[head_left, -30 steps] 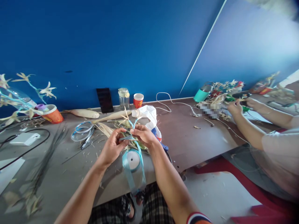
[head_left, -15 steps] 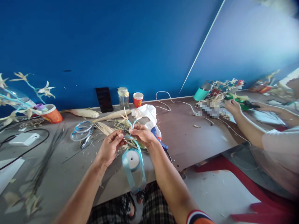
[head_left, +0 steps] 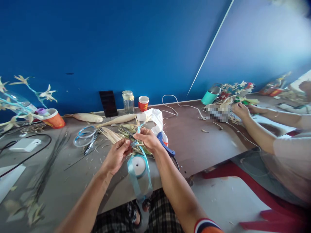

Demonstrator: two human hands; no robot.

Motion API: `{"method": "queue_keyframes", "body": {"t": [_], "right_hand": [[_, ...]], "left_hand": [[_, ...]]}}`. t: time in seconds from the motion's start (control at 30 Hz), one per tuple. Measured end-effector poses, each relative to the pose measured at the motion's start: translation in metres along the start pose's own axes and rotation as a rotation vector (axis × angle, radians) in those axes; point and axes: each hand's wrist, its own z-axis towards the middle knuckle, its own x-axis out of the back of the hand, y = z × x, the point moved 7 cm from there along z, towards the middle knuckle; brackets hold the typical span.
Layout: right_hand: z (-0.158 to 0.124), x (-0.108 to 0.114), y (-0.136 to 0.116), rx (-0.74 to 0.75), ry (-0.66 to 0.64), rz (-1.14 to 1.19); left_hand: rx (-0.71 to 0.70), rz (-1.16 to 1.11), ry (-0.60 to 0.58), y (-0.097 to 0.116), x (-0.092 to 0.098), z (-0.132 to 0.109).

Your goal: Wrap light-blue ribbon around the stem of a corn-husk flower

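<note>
My left hand (head_left: 117, 154) and my right hand (head_left: 148, 139) meet over the front of the table (head_left: 194, 149). Both pinch a thin stem wrapped with light blue ribbon (head_left: 138, 129), with pale husk strips at its top. The ribbon runs down to a roll of blue ribbon (head_left: 138, 168) lying by the table edge just below my hands. A pile of dried husks (head_left: 114, 133) lies behind the hands.
Scissors (head_left: 90, 145) and a ribbon coil (head_left: 85, 135) lie to the left. A blue glue gun (head_left: 165, 146), white plastic bag (head_left: 153, 118), jar (head_left: 128, 101), red cup (head_left: 143, 103) and dark phone (head_left: 108, 103) stand behind. Another person's hands (head_left: 240, 110) work at the right.
My right hand has risen a little and drawn the stem toward the far side. My left hand dropped slightly. The other person's hands moved closer to their flower pile.
</note>
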Motion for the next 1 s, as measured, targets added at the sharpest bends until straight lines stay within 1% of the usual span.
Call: {"method": "queue_keyframes", "body": {"t": [0.17, 0.33, 0.4, 0.47, 0.53, 0.63, 0.8, 0.87, 0.93, 1.0], "right_hand": [[0.0, 0.005, -0.004, 0.085, 0.093, -0.149], [-0.006, 0.004, -0.016, 0.143, 0.205, -0.434], [-0.008, 0.001, -0.019, 0.146, 0.215, -0.508], [-0.007, -0.002, -0.019, 0.132, 0.199, -0.531], [-0.005, -0.003, -0.015, 0.104, 0.177, -0.503], [-0.002, -0.003, -0.007, 0.047, 0.122, -0.35], [-0.006, -0.015, -0.001, -0.048, -0.11, -0.042], [-0.009, -0.02, -0.001, -0.09, -0.167, 0.034], [-0.01, -0.021, 0.0, -0.111, -0.169, 0.07], [-0.008, -0.018, 0.002, -0.1, -0.119, 0.043]], "left_hand": [[-0.013, 0.023, -0.075, 0.0, -0.003, 0.003], [-0.024, 0.118, -0.006, 0.0, 0.001, 0.005], [-0.032, 0.167, 0.018, -0.001, 0.002, 0.006], [-0.045, 0.217, 0.018, -0.002, 0.003, 0.006], [-0.056, 0.244, 0.003, -0.003, 0.003, 0.007], [-0.055, 0.219, -0.013, -0.003, 0.002, 0.006], [0.044, 0.062, -0.032, -0.001, -0.002, 0.001], [0.074, 0.016, -0.031, -0.001, -0.002, 0.0], [0.073, 0.015, -0.03, -0.002, -0.001, 0.0], [0.045, 0.066, -0.033, -0.002, 0.0, 0.002]]}}
